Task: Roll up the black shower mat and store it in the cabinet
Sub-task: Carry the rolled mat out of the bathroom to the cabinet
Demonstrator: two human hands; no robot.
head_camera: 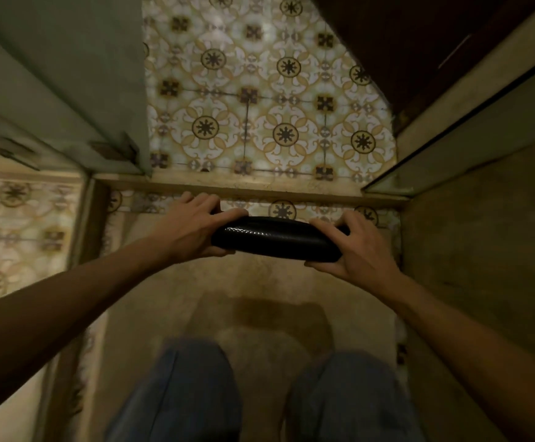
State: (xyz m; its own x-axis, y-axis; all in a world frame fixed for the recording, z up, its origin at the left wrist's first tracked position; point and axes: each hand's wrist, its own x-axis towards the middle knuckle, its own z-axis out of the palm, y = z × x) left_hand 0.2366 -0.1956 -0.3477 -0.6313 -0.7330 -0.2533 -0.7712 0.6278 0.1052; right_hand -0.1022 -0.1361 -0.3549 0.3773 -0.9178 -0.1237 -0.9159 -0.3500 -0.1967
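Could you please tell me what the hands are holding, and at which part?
The rolled black shower mat, gripped at its two ends: left hand on the left end, right hand on the right.

We stood on a dim tan floor [259, 301]; ahead lay patterned floral tiles [259, 100], beyond a raised threshold [227, 183].

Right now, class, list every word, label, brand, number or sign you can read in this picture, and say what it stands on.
None: no readable text anywhere in this view.
The rolled black mat, held at its ends by the left hand and right hand, shows only a ribbed texture, no label.
The floor tiles carry flower and star patterns, not letters or numbers.
The door and wooden panel are bare.
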